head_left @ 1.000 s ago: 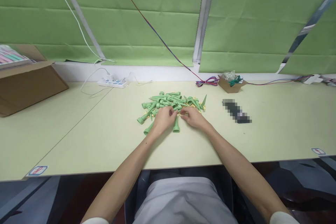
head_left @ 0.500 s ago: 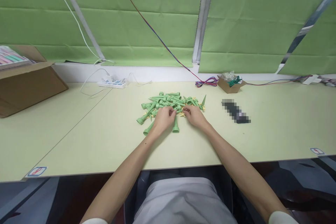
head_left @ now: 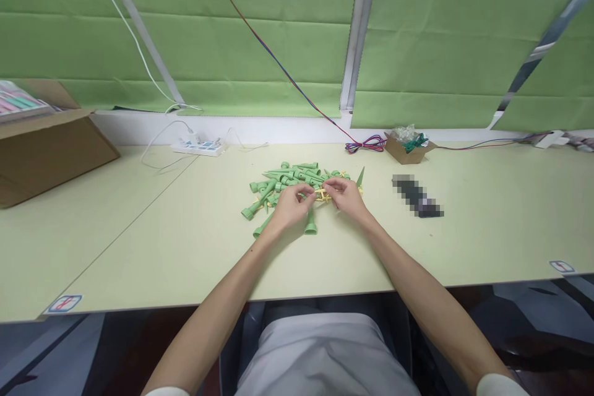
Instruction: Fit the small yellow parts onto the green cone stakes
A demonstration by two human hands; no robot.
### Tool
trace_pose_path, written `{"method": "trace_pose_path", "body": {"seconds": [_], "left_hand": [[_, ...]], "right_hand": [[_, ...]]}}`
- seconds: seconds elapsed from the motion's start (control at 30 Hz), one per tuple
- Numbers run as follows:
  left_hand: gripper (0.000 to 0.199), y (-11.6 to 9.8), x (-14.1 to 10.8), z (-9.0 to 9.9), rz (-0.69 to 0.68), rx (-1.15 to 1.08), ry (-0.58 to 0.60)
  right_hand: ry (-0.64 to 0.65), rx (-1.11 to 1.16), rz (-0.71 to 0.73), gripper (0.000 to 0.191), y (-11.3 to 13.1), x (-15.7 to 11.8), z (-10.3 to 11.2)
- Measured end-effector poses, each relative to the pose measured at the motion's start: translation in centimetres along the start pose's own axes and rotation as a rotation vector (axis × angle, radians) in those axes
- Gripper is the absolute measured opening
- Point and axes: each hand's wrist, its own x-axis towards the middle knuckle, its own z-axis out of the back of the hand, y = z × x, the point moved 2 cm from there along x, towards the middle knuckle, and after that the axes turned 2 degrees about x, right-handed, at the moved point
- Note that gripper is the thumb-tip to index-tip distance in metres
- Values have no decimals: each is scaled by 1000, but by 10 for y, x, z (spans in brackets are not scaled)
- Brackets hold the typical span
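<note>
Both my hands work at the near side of a loose heap of green plastic spikes (head_left: pixel 266 192), tapered, with wider cup-like ends. My left hand (head_left: pixel 291 205) is closed in a pinch over the heap's middle. To its right, my right hand (head_left: pixel 346 199) pinches too, its fingertips facing the left ones across a small gap. Small yellow plastic pieces (head_left: pixel 321 195) show in that gap; whether one is between my fingers is too small to tell. A single green spike (head_left: pixel 310 223) points toward me beside my left wrist.
An open cardboard box (head_left: pixel 51 154) stands at far left. A power strip (head_left: pixel 198 147) and coiled wires (head_left: pixel 366 145) lie along the back. A small carton (head_left: pixel 407 147) holds plastic bags and green bits. A blurred dark object (head_left: pixel 417 197) lies to the right.
My right hand has shifted slightly and turned, its fingers lifted a little. The left fingertips have moved slightly right, and more yellow shows between the hands. The heap looks unchanged.
</note>
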Motion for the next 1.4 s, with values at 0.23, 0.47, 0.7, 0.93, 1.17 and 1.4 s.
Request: {"method": "trace_pose_path", "body": {"seconds": [0.23,0.47,0.7,0.93,1.17,1.4], "left_hand": [[28,-8,-3,1,-1,-20,5],[33,-4,0,4,7,-95,-36],[35,-5,-1,6,48,-150,-50],[34,-6,-2,3,45,-131,0],[31,-3,0,1,29,-66,48],[25,0,-1,1,-55,263,-21]], "right_hand": [[22,-26,25,37,1,0,-2],[130,-4,-3,47,7,-3,-3],[189,14,17,40,15,-10,-7],[170,-25,56,37,13,-10,-9],[142,-78,91,39,14,-9,-9],[-67,-64,78,41,4,0,4]]}}
